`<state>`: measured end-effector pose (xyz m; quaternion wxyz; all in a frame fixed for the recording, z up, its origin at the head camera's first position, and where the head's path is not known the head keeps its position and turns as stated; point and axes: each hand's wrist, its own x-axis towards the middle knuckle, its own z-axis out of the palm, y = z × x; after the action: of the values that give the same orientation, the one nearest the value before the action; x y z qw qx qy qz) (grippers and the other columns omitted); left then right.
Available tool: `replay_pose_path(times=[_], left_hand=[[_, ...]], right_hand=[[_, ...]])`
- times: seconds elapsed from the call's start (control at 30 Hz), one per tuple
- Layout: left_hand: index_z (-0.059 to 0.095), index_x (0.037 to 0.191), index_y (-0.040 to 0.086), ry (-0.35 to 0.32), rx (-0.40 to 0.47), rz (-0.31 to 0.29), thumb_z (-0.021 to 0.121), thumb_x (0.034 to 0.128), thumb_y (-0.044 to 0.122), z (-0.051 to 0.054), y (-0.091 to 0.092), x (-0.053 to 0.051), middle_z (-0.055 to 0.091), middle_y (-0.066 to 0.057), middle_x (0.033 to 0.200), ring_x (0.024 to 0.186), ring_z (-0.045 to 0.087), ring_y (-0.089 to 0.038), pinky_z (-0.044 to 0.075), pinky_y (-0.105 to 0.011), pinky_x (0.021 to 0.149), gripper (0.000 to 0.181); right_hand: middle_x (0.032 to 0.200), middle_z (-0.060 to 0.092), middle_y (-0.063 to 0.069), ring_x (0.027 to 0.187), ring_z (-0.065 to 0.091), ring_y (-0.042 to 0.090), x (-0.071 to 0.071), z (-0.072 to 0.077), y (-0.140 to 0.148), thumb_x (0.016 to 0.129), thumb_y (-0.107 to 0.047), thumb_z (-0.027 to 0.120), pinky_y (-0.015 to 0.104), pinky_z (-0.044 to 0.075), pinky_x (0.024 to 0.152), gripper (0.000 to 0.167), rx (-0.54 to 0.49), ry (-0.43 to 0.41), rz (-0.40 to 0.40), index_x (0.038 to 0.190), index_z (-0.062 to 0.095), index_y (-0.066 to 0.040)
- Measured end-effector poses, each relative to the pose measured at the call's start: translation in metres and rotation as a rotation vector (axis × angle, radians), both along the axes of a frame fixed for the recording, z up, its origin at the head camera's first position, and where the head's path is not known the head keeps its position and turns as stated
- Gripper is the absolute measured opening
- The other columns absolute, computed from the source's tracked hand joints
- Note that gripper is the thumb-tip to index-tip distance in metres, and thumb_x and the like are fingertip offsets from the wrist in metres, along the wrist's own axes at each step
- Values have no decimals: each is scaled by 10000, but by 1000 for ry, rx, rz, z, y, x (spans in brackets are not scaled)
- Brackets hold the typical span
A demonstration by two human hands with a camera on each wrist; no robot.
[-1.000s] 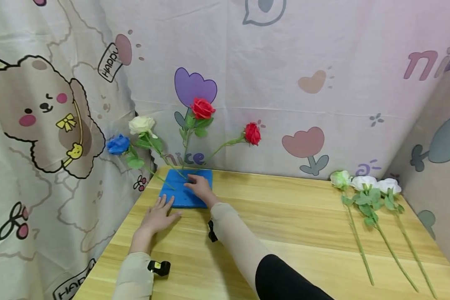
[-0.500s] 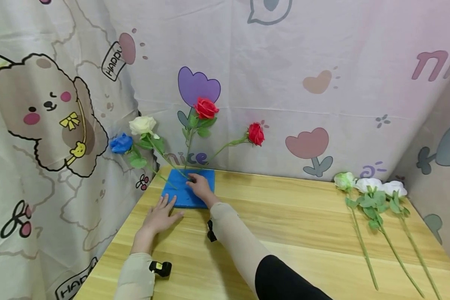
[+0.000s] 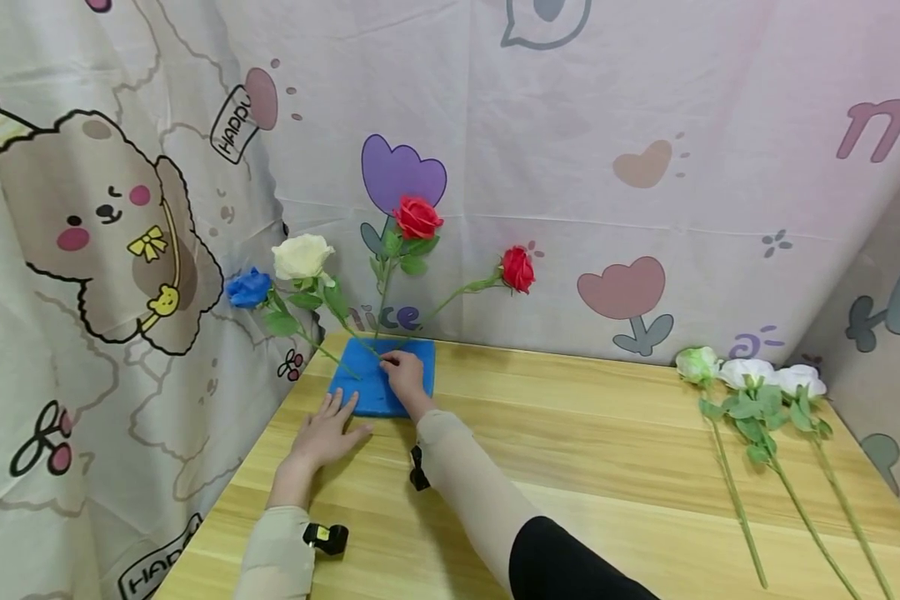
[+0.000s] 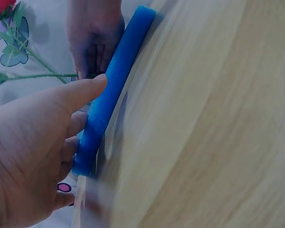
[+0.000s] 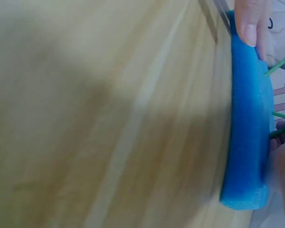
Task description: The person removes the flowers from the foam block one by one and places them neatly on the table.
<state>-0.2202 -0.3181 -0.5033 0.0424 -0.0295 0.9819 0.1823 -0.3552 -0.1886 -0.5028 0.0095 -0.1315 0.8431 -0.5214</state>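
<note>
A blue foam block [image 3: 371,392] lies at the table's back left, with several artificial roses standing in it. Low on its stem, close to the foam, my right hand [image 3: 405,379] pinches the white rose [image 3: 302,257], which leans left. My left hand [image 3: 326,433] lies spread at the block's front left corner, fingertips touching it; the left wrist view shows the thumb of the left hand [image 4: 33,128] along the block's edge. Beside the white rose leans a blue rose [image 3: 248,287]. One red rose [image 3: 418,218] stands nearly upright; another red rose [image 3: 517,269] tilts right.
On the wooden table [image 3: 570,433], at the right, lie a greenish-white rose [image 3: 697,365] and two white roses [image 3: 801,381], stems toward the front. A printed cloth [image 3: 540,167] hangs behind and along the left side.
The white rose's head has turned and shifted slightly right, and looks larger, while my right hand stays at its stem. My left hand stays at the block. The head view has shifted slightly.
</note>
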Motion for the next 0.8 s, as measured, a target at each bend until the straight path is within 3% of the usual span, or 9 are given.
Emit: replay_pose_path(times=[0.3, 0.57, 0.8], left_hand=[[218, 1562, 110, 6, 0, -3, 450, 964, 593, -1, -1, 0, 87, -245, 1618, 1495, 45, -459, 98, -757, 1105, 803], [219, 1562, 119, 5, -1, -8, 443, 952, 624, -3, 0, 0, 80, -239, 1619, 1497, 39, -452, 101, -753, 1108, 823], [217, 1561, 105, 8, 12, -4, 460, 963, 583, 0, 2, 1, 82, -244, 1617, 1496, 36, -456, 94, -751, 1110, 803]], right_hand=[[1077, 749, 41, 1031, 677, 200, 2, -7, 8, 957, -158, 618, 292, 561, 856, 189, -118, 45, -26, 1075, 761, -117], [1076, 749, 40, 1007, 680, 192, 3, -10, 16, 959, -167, 614, 267, 563, 819, 203, -204, 35, 23, 1084, 751, -85], [1071, 745, 39, 939, 668, 150, 2, -14, 19, 964, -186, 608, 230, 549, 777, 202, -278, 30, -9, 1065, 755, -91]])
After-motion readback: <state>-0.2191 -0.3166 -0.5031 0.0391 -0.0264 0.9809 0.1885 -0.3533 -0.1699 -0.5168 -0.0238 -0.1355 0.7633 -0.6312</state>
